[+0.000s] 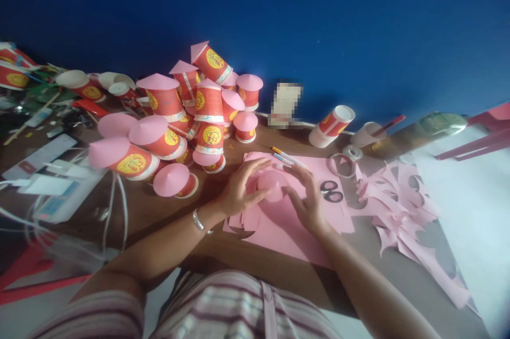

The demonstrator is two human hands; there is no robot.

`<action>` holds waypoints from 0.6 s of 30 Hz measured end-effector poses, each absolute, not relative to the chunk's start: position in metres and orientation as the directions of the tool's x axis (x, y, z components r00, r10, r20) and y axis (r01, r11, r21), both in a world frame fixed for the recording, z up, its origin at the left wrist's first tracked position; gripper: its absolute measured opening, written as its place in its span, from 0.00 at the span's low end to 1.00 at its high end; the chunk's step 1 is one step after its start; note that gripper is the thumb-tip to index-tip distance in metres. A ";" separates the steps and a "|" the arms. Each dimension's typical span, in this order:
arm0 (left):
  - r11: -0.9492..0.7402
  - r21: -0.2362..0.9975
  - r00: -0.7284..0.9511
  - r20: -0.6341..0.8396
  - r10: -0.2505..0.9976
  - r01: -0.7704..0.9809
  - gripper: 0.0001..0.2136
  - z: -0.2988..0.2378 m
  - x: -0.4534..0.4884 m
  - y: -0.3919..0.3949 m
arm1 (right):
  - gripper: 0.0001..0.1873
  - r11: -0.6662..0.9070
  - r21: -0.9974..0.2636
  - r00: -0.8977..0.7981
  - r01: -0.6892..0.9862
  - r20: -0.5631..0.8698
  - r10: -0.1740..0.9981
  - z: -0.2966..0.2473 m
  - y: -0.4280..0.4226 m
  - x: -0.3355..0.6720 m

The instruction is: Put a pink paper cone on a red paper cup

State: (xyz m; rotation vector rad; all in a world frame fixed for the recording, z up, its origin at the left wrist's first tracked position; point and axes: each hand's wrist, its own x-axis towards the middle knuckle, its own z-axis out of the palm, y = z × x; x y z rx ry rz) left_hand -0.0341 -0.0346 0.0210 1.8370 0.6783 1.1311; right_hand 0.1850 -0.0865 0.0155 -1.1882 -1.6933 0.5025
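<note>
A pink paper cone [274, 186] sits point up between my two hands, over a stack of pink paper sheets [279, 230]. My left hand [244, 186] curves around its left side, fingers stretched and thumb apart, the thumb tip over the cone's edge. On the opposite side, my right hand [308, 202] is open, with a gap between thumb and fingers. Whether the fingertips press on the cone is hard to tell. Black-handled scissors [331, 191] lie just right of my right hand. Pens [285, 158] rest on the paper beyond my fingers.
Several red paper cups with pink cone tops [165, 97] are piled at left. Pink paper scraps [402, 201] spread at right, near a tape roll [341, 165]. A cup stack [332, 125] stands by the blue wall. A power strip [59, 201] with white cables lies far left.
</note>
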 end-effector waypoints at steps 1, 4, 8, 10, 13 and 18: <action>-0.432 0.901 0.437 0.398 0.807 -0.024 0.34 0.020 -0.034 -0.034 | 0.29 0.410 -0.807 -0.029 0.426 0.440 0.897 0.014 -0.086 0.186; -0.236 0.967 0.438 0.256 0.862 -0.101 0.28 0.019 -0.034 -0.031 | 0.26 0.359 -0.878 -0.004 0.316 0.377 0.926 0.009 -0.083 0.187; 0.014 0.990 0.415 0.047 0.909 -0.142 0.21 0.020 -0.032 -0.029 | 0.23 0.282 -0.944 0.023 0.173 0.290 0.957 0.008 -0.078 0.185; 0.059 0.985 0.392 0.010 0.920 -0.163 0.22 0.020 -0.031 -0.029 | 0.21 0.206 -0.973 0.055 0.108 0.212 0.976 0.012 -0.075 0.182; 0.120 0.977 0.390 -0.043 0.920 -0.175 0.22 0.019 -0.029 -0.028 | 0.21 0.078 -0.994 0.095 0.074 0.084 0.992 0.021 -0.071 0.180; 0.147 0.976 0.377 -0.076 0.923 -0.164 0.21 0.018 -0.029 -0.028 | 0.22 -0.036 -0.998 0.100 0.046 -0.031 0.994 0.026 -0.065 0.182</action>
